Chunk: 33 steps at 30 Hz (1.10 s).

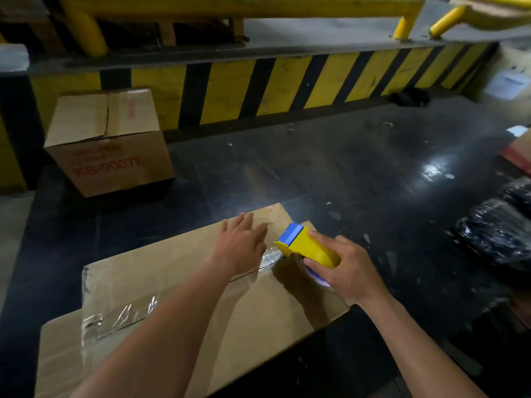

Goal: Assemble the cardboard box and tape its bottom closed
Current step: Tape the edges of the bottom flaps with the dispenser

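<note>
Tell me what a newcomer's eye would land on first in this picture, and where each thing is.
First the yellow and blue tape dispenser, gripped by the right hand near the far end of the cardboard box in the foreground, with the left hand flat beside it. Then the yellow and black striped barrier across the back, and a second box with red print on the floor at upper left.
</note>
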Each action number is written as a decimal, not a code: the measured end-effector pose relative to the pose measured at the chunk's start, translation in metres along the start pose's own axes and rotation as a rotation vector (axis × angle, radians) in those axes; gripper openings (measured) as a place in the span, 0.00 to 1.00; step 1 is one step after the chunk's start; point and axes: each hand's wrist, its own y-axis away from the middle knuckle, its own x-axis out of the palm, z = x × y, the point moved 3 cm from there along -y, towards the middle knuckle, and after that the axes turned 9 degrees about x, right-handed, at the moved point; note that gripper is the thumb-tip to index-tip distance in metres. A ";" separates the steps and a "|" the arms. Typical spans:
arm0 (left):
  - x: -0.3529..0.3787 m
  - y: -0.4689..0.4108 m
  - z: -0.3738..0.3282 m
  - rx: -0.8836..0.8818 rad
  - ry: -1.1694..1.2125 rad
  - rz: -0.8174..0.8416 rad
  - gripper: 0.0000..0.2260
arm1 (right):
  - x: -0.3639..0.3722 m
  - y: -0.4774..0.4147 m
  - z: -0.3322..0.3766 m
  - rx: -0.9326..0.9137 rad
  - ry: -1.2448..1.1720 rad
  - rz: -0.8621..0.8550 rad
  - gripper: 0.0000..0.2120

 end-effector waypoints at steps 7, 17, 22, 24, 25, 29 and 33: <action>0.006 0.004 0.002 -0.061 0.029 0.090 0.23 | 0.002 0.000 -0.002 -0.038 -0.035 -0.034 0.30; -0.040 -0.017 -0.004 -0.238 1.457 0.076 0.11 | 0.006 -0.009 0.014 -0.066 -0.039 -0.099 0.31; -0.036 -0.018 0.009 -0.238 1.588 0.157 0.11 | 0.004 -0.010 0.017 -0.083 -0.080 -0.074 0.30; -0.038 -0.020 0.011 -0.256 1.614 0.167 0.13 | 0.002 -0.010 0.020 -0.085 -0.119 -0.072 0.29; -0.040 -0.021 0.011 -0.259 1.624 0.171 0.13 | 0.001 -0.010 0.021 -0.086 -0.127 -0.076 0.29; -0.045 -0.024 0.013 -0.246 1.584 0.197 0.12 | -0.002 -0.007 0.025 -0.085 -0.125 -0.086 0.30; -0.047 -0.030 0.014 -0.222 1.431 0.194 0.07 | 0.000 -0.004 0.027 -0.070 -0.122 -0.078 0.30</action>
